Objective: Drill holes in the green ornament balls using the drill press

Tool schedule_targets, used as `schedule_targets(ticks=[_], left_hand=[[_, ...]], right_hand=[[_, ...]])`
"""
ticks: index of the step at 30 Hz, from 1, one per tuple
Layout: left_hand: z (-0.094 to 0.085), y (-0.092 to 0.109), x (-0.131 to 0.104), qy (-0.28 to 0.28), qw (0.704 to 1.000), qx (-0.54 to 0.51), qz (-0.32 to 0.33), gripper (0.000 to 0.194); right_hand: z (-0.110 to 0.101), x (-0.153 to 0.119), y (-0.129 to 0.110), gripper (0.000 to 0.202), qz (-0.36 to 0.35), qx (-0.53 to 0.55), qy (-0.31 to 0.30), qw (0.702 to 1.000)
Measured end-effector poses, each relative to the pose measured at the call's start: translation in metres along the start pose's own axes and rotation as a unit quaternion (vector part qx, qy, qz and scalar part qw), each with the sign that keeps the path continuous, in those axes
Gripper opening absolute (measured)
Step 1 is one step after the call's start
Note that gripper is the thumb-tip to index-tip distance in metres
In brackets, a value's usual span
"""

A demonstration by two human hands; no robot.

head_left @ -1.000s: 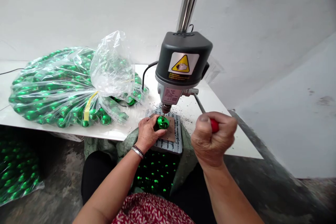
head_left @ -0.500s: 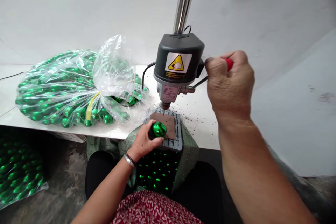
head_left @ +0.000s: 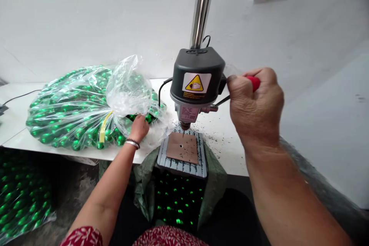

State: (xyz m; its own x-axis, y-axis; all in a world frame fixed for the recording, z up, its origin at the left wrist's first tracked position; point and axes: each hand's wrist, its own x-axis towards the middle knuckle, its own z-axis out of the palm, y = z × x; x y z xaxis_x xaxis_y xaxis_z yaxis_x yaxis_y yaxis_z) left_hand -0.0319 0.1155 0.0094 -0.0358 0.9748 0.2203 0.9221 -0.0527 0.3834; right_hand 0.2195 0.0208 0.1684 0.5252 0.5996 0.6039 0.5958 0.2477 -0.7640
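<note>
right hand closed round red knob, right of frame; my left in bag opening, left of centre, grip unclear.

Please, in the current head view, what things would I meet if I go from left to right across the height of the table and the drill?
Thin black cord → clear bag of green balls → dark drill head → right hand gripping the red handle.
</note>
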Motion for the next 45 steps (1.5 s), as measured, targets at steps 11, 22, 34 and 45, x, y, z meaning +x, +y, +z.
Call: schedule_targets(ticks=[11,22,34,45], left_hand=[[0.020,-0.007,0.023,-0.036,0.999,0.008,0.006,0.046],[-0.009,0.028,-0.096,0.013,0.982,-0.160,0.096,0.048],[-0.011,0.082,-0.142,-0.299,0.703,-0.628,-0.149,0.053],[0.000,0.111,-0.172,-0.351,0.764,-0.541,-0.019,0.053]], right_hand=[[0.001,-0.001,0.001,0.021,-0.013,0.004,0.009,1.000],[0.005,-0.002,0.002,0.015,-0.016,0.008,0.032,0.999],[0.006,0.011,-0.003,0.021,-0.009,-0.037,0.002,0.999],[-0.001,0.016,0.017,0.062,0.045,-0.052,-0.090,0.993]])
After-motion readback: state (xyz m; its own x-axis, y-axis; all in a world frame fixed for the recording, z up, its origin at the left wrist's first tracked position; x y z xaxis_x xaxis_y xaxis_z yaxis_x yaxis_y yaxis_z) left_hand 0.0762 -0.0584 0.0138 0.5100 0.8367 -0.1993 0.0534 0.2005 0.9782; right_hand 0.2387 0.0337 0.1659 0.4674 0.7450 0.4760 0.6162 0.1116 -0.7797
